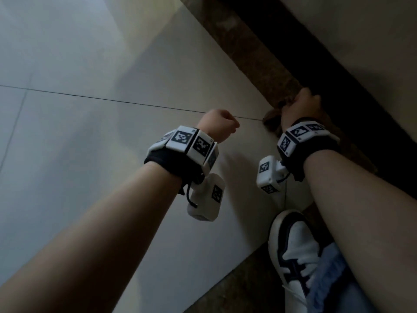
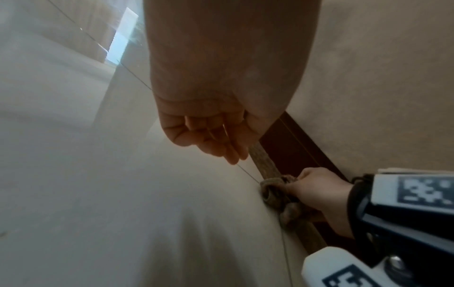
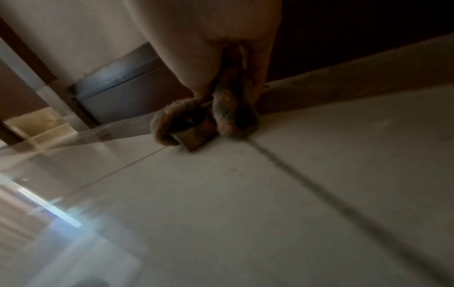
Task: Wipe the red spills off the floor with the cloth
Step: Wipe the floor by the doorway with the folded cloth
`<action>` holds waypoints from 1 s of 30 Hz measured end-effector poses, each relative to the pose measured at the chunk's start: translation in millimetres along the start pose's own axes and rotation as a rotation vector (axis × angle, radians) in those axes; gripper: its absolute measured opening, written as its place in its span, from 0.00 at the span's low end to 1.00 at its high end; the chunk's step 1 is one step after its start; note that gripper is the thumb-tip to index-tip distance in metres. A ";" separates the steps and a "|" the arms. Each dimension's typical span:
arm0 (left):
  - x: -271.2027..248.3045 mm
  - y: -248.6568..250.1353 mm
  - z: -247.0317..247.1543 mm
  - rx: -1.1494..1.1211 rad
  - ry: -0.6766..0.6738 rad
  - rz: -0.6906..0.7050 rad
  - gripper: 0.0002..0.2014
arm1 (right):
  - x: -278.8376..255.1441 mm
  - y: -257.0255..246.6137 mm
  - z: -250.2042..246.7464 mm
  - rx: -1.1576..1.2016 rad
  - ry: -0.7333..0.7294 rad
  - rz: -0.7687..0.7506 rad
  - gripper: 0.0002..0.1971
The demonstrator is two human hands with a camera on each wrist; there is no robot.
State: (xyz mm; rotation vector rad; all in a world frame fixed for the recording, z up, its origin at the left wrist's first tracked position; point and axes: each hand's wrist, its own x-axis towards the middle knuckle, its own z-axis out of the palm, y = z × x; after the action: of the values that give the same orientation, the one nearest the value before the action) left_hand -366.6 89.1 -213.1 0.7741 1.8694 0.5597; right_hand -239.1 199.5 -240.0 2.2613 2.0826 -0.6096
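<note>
Cloth (image 1: 272, 123), brown and bunched, is gripped in the curled fingers (image 2: 301, 177) of the right hand (image 1: 301, 105) and touches the floor (image 1: 112, 154) at the dark border strip (image 1: 252, 62) under the wall. The left hand (image 1: 217, 125) hangs above the tiles, loosely curled, holding nothing. No red spills show, so I think firm, flat strokes along this edge work best.

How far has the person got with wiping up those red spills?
No red shows on the pale floor tiles in view, so that part looks clean. The right hand grips the brown cloth against the floor by the dark baseboard. The left hand holds nothing. Any spills beyond these views can't be judged.
</note>
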 end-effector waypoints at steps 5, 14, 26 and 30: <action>-18.1 5.1 25.2 0.038 -0.075 0.070 0.12 | -9.9 38.3 -22.4 -0.131 -0.043 0.029 0.23; -70.0 27.6 33.6 -0.330 -0.066 -0.002 0.04 | -57.3 39.7 -70.4 0.394 0.159 0.070 0.16; -132.6 56.9 27.8 -0.769 -0.125 -0.015 0.02 | -130.4 33.7 -142.9 0.754 -0.210 0.078 0.07; -135.4 56.9 20.6 -0.688 -0.049 0.066 0.09 | -148.2 36.8 -143.9 0.866 -0.320 0.040 0.13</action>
State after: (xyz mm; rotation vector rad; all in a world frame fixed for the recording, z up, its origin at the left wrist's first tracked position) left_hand -292.1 31.0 -98.7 0.3806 1.4592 1.1329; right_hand -170.2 91.2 -74.0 2.2654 1.7939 -2.0231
